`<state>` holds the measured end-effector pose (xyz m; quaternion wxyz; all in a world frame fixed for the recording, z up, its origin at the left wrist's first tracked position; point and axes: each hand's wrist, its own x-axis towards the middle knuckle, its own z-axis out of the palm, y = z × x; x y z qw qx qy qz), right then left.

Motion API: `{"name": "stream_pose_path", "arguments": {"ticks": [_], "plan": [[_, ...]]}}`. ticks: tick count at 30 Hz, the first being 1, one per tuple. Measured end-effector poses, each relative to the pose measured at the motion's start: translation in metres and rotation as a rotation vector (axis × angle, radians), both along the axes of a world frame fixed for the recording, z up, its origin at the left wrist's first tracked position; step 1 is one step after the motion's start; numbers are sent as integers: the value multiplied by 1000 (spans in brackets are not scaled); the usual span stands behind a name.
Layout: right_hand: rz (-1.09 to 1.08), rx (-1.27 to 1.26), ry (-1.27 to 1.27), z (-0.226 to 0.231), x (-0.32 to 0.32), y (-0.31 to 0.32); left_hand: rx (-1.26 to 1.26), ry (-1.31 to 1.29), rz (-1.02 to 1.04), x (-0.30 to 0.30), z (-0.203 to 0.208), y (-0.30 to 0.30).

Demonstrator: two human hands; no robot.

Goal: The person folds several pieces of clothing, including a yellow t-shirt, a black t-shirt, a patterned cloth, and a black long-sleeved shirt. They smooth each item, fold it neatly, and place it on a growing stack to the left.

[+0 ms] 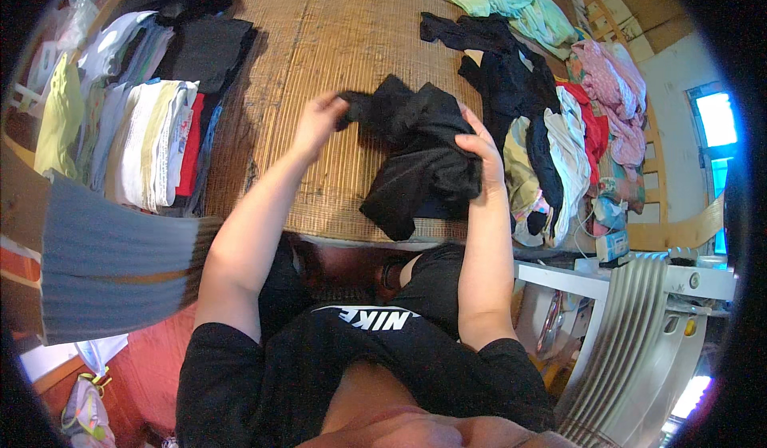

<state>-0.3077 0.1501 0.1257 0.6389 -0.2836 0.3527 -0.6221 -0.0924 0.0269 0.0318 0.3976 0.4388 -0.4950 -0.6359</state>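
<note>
Head view: pinching black garment [427, 160] with left hand [322, 120], clasping with right hand [486, 154], thumb spread; rightward, blue-white box [612, 247], contents hidden.

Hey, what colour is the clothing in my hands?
The clothing is black, seen best in the head view.

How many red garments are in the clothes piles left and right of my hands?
2 visible: one folded red fabric garment in the left row, and one crumpled red fabric garment on the right, beside pink dotted fabric. Others may be hidden underneath.
</note>
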Motion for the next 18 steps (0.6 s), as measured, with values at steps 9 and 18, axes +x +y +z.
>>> {"name": "stream_pose_path", "arguments": {"ticks": [9, 18], "plan": [[-521, 26, 1394, -45, -21, -23, -227, -320, -172, 74, 33, -40], [-603, 145, 1087, -74, -68, -25, -503, -713, -441, 87, 36, -31]]}}
